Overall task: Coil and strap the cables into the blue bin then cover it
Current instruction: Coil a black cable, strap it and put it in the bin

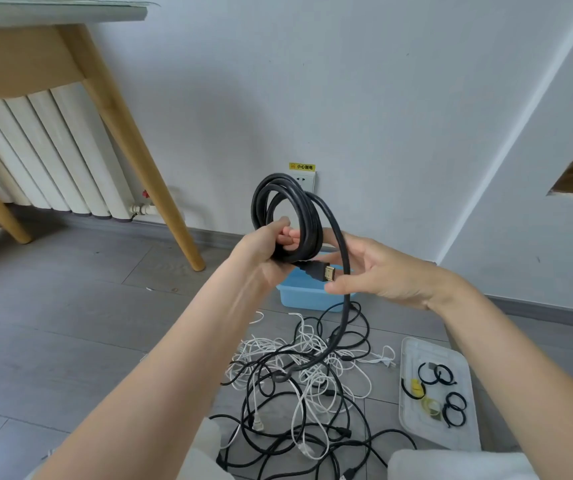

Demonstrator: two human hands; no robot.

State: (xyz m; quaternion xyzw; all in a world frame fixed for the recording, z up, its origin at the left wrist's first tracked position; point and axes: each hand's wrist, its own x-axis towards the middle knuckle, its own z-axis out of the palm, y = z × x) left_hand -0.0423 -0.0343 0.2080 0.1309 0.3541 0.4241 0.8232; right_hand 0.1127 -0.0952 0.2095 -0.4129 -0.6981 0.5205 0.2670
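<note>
Black cable coil [286, 216] gripped in left hand [267, 251] — right hand [378, 271] pinches its loose strand, blue bin [307, 296] behind

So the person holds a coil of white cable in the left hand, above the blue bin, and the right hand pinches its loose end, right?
Not quite: the coil is black cable, not white. The head view shows the left hand holding it above the blue bin, while the right hand pinches its loose end. The white cables lie in the tangle on the floor.
</note>
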